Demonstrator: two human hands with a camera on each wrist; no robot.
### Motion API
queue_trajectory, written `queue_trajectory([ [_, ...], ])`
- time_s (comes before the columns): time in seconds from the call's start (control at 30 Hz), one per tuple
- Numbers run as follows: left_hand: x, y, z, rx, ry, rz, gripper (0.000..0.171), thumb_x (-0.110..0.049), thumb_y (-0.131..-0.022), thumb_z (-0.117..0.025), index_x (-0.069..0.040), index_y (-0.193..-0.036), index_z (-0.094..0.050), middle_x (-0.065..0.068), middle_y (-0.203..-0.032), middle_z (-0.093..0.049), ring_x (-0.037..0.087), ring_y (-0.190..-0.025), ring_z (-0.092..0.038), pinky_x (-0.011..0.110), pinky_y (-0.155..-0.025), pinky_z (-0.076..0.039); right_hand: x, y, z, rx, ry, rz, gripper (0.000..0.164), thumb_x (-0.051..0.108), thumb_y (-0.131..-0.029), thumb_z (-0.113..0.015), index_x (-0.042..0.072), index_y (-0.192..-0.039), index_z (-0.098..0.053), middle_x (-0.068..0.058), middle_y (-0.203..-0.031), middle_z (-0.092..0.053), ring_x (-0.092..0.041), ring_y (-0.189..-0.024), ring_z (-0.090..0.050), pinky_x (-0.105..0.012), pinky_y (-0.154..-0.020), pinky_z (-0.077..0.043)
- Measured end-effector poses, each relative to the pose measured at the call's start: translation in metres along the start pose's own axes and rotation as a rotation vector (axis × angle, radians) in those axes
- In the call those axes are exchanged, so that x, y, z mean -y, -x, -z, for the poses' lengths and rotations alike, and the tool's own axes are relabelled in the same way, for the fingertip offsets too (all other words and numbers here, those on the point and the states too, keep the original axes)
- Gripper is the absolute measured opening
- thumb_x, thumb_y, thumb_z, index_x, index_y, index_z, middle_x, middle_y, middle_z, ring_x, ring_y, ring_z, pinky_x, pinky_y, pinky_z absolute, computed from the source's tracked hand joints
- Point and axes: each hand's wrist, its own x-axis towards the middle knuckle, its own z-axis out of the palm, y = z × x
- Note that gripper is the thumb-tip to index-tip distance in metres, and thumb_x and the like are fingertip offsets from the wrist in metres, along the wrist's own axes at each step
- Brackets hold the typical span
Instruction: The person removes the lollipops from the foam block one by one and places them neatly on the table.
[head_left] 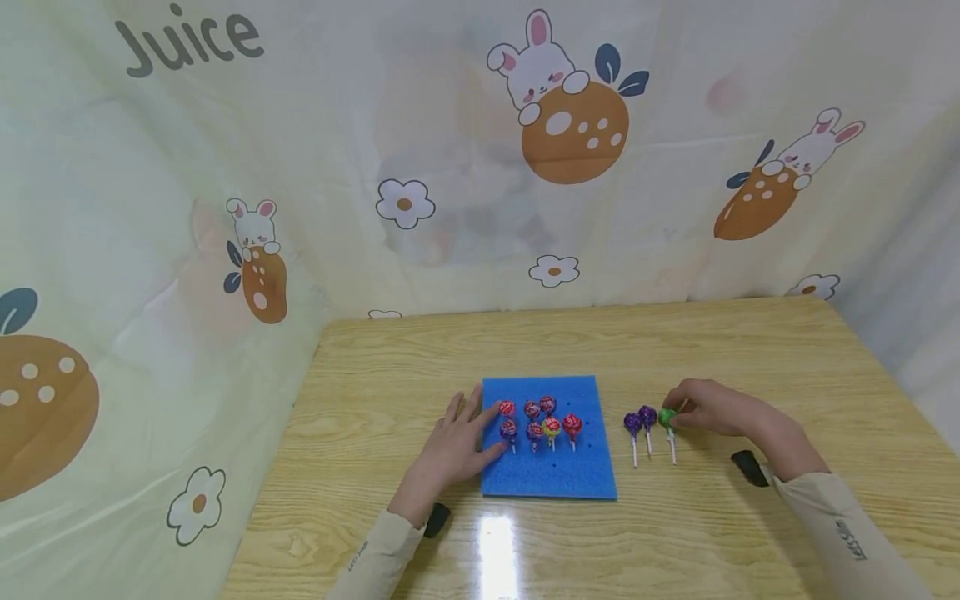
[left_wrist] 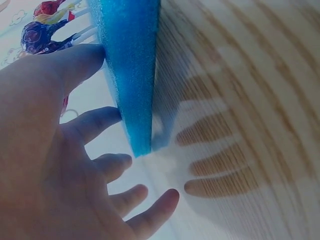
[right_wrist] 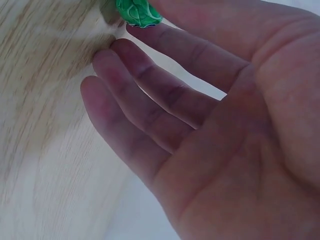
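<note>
A thick blue foam board [head_left: 555, 482] lies on the table, with several wrapped lollipops [head_left: 572, 425] standing in it in two rows. My left hand [head_left: 453, 446] rests along the board's left edge, fingers spread, the thumb and index finger touching the foam beside the leftmost lollipops. In the left wrist view the foam's side [left_wrist: 127, 75] shows close to the fingertips. To the right of the board, my right hand [head_left: 712, 407] pinches the head of a green lollipop [head_left: 667, 418] between thumb and index finger. Two purple lollipops [head_left: 633, 423] lie just left of it, sticks pointing toward me.
The wooden table [head_left: 405, 350] extends around the board on all sides. A printed curtain [head_left: 465, 250] hangs behind its far edge and along the left. Small holes [head_left: 588, 422] show in the board's right part. Light glares on the table [head_left: 498, 550] in front of the board.
</note>
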Motion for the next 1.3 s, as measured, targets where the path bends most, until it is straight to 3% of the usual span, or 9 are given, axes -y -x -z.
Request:
queue_trajectory([
  [0.63, 0.0, 0.001, 0.0, -0.006, 0.009, 0.001, 0.066, -0.055, -0.099, -0.054, -0.026, -0.156, -0.039, 0.009, -0.17, -0.012, 0.042, -0.155, -0.011, 0.068, -0.114, -0.03, 0.004, 0.004, 0.003, -0.004, -0.005, -0.023, 0.046, 0.02, -0.093, -0.071, -0.012, -0.124, -0.061, -0.027, -0.119, -0.066, -0.041, -0.106, -0.064, -0.05, -0.088, -0.055],
  [0.93, -0.001, 0.0, -0.001, -0.007, 0.004, -0.002, 0.065, -0.054, -0.099, -0.055, -0.026, -0.156, -0.039, 0.01, -0.17, -0.014, 0.042, -0.155, -0.012, 0.067, -0.114, -0.031, 0.011, 0.006, 0.0, -0.06, -0.009, -0.004, 0.05, 0.022, -0.095, -0.069, -0.012, -0.13, -0.057, -0.031, -0.126, -0.062, -0.048, -0.112, -0.061, -0.056, -0.09, -0.054],
  [1.3, -0.002, 0.0, 0.0, -0.005, 0.004, 0.005, 0.066, -0.053, -0.099, -0.055, -0.025, -0.156, -0.039, 0.009, -0.17, -0.013, 0.042, -0.155, -0.012, 0.067, -0.115, -0.031, 0.026, 0.009, -0.004, -0.184, 0.071, 0.059, 0.045, 0.024, -0.097, -0.067, -0.005, -0.131, -0.06, -0.027, -0.129, -0.06, -0.044, -0.113, -0.062, -0.053, -0.087, -0.055],
])
